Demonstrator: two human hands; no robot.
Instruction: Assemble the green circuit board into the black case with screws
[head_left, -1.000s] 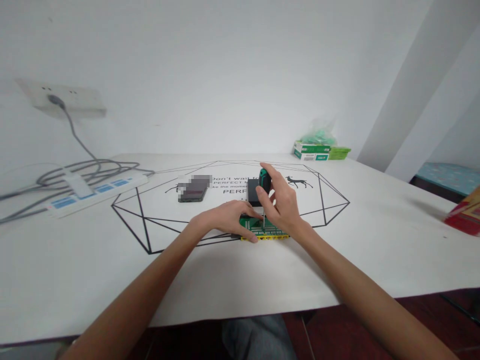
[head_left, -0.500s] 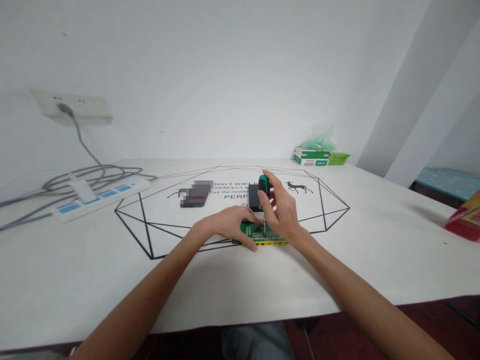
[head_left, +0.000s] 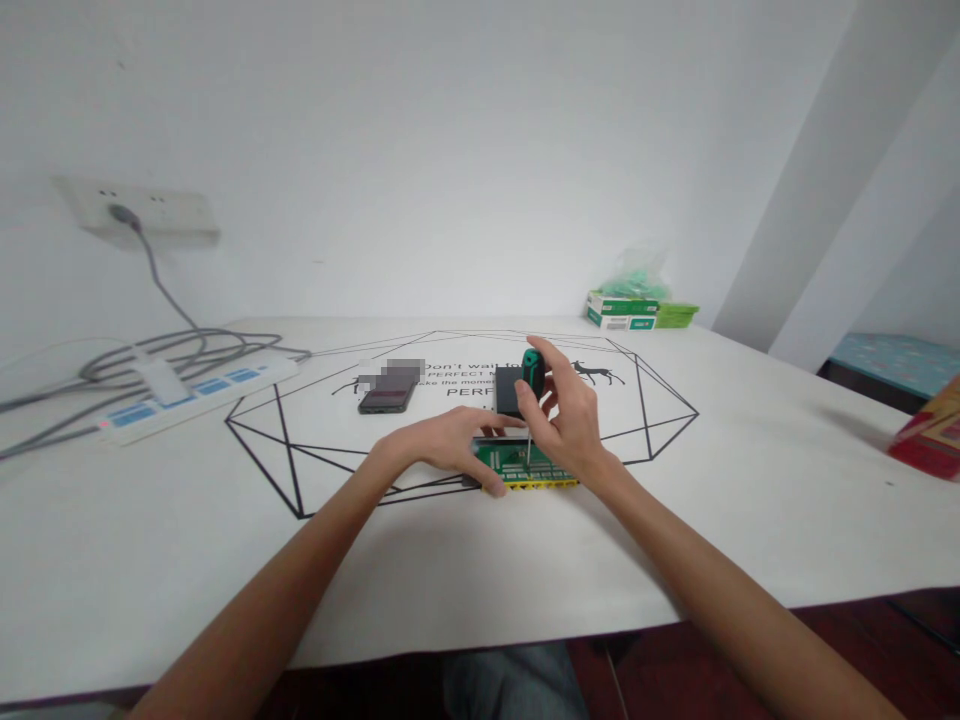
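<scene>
A green circuit board (head_left: 495, 461) with a yellow strip along its near edge lies on the white table in front of me. My left hand (head_left: 461, 445) grips the board's left end, thumb at the near edge and fingers at the far side. In my right hand (head_left: 562, 410) is a screwdriver (head_left: 533, 372) with a green and black handle, held nearly upright. Its thin shaft points down and the tip meets the board; what lies under the tip is too small to make out. A black box (head_left: 508, 390) sits just behind the board.
A phone (head_left: 388, 390) lies to the left. Farther left are a white power strip (head_left: 202, 400) and coiled grey cables (head_left: 97, 372). Green and white boxes (head_left: 621, 312) stand at the back right, and a red object (head_left: 930, 440) sits at the right edge.
My left hand has shifted slightly left along the board, and its fingers are spread a little wider. The screwdriver handle leans slightly more to the right; its tip stays at the board.
</scene>
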